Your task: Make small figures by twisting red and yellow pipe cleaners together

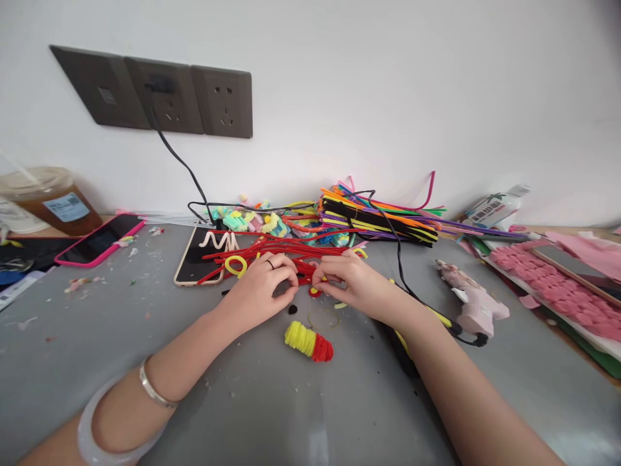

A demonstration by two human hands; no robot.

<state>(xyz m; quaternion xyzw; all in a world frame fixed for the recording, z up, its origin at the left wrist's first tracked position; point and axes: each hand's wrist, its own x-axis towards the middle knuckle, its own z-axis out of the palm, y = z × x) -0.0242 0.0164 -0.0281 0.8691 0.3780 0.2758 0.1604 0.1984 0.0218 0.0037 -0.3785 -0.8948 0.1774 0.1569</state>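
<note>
The small red-and-yellow piece [315,292] lies right at the nearly pinched fingers of the right hand [356,281]; the left hand [264,288] curls loosely nearby. Whether either grips anything, I can't tell. A yellow-and-red coil [309,342] lies nearer the wearer.

drink cup [61,202]: far left | pink-cased phone [100,241]: near cup | socket panel [187,107]: on white wall [388,97]

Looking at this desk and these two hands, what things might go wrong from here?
The black cord runs close to the right forearm; it might snag and drag the pink glue gun. The yellow-and-red coil lies unheld near the right hand, so a bump might roll it. The drink cup stands near the pink-edged phone, which a spill might reach.
</note>
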